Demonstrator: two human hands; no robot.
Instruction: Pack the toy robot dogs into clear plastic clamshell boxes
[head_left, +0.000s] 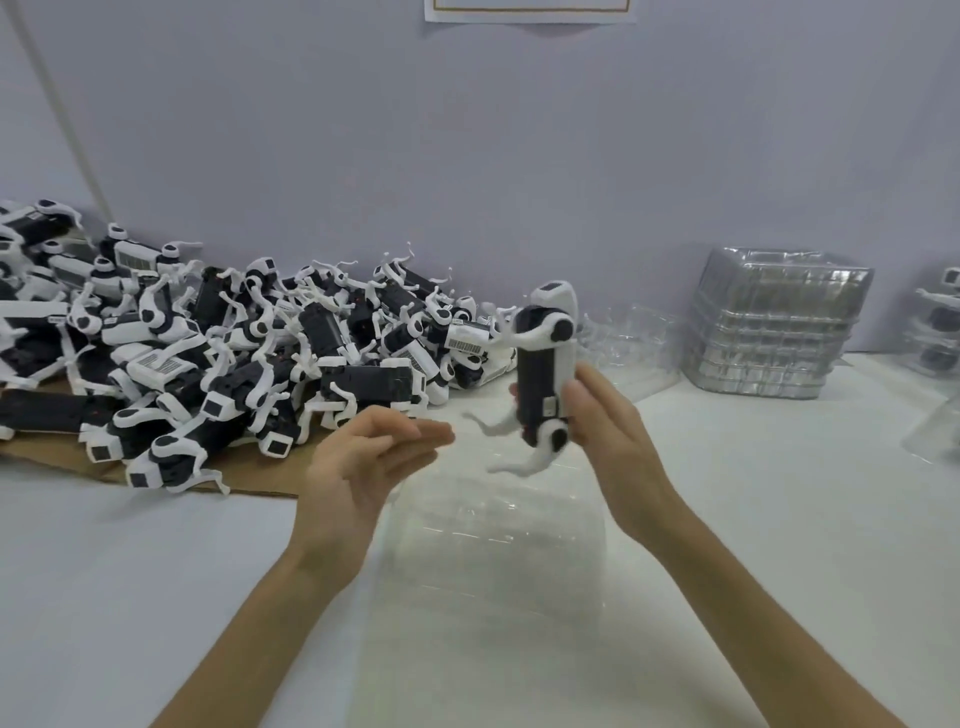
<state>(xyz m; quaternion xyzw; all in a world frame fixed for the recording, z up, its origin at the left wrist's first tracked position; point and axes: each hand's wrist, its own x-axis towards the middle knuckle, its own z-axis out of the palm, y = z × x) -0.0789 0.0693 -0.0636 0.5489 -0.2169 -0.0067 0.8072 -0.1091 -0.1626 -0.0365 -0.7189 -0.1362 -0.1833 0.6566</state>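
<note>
One toy robot dog (543, 374) is held upright, head up, by right hand (613, 441) fingers, above clear clamshell box (493, 525) on bench (753, 493) | left hand (358, 462) fingers spread, nothing held | pile of toy robot dogs (208, 353) heaped left.

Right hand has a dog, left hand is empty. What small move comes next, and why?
Probably lower the toy dog into the clear clamshell lying on the table just below it: the right hand holds it upright, legs dangling, and the left hand is open beside it.
</note>
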